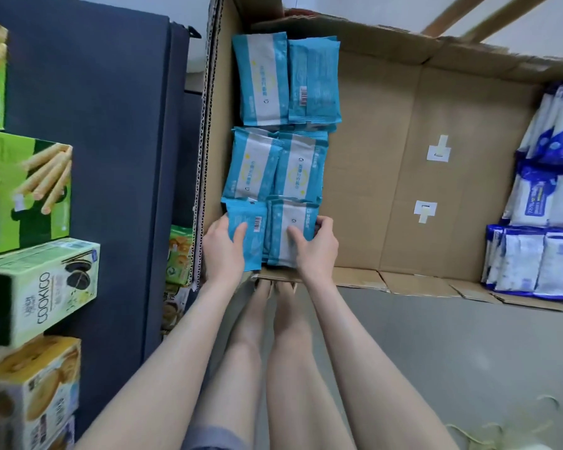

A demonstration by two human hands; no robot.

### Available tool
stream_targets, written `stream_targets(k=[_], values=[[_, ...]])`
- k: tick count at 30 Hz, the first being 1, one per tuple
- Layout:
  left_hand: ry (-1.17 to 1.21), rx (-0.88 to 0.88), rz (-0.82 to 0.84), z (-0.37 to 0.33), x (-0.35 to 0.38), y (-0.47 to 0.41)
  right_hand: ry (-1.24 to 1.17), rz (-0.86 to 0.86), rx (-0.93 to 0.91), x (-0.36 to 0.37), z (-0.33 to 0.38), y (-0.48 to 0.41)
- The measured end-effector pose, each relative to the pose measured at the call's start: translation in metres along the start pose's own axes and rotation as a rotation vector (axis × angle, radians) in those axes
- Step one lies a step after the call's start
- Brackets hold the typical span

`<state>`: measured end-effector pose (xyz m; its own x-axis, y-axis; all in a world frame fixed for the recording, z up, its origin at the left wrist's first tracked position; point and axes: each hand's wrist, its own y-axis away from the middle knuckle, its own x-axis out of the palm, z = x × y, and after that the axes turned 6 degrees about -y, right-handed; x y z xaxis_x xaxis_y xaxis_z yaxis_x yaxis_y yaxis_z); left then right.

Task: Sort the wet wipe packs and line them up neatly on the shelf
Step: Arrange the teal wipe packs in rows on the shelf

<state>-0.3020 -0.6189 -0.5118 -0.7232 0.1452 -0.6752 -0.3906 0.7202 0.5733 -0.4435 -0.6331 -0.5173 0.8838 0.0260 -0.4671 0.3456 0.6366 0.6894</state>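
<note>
To do this step well, I think the two nearest teal packs (268,235) should be pressed together and squared with the rows above, even with the front edge of the cardboard shelf (403,190). In the lower middle of the frame, the left hand (223,245) gripped the left pack (246,237) and the right hand (316,246) gripped the right pack (291,225), with thumbs on top.

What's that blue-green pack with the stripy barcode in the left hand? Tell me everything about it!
The pack is a flat, soft-looking teal plastic pouch, back side up, with a small barcode. It lies in the nearest row of the cardboard box, by the left wall. The left hand grips its left edge, thumb on top. Its right edge meets the neighbouring pack, which the right hand holds.
</note>
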Motion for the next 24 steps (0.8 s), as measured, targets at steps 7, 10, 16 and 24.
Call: stream_targets(k=[7, 10, 16, 24], values=[[-0.033, -0.004, -0.098, -0.008, -0.001, 0.013, -0.019, -0.043, -0.018, -0.001, 0.004, 0.010], [-0.002, -0.007, -0.136, -0.013, -0.005, 0.018, -0.094, 0.013, -0.031, -0.008, 0.012, 0.015], [0.311, -0.019, -0.051, -0.038, -0.032, 0.042, -0.268, 0.095, -0.080, -0.045, 0.045, 0.039], [0.952, -0.079, 0.197, -0.099, -0.090, 0.127, -0.452, 0.322, -0.220, -0.129, 0.092, 0.111]])
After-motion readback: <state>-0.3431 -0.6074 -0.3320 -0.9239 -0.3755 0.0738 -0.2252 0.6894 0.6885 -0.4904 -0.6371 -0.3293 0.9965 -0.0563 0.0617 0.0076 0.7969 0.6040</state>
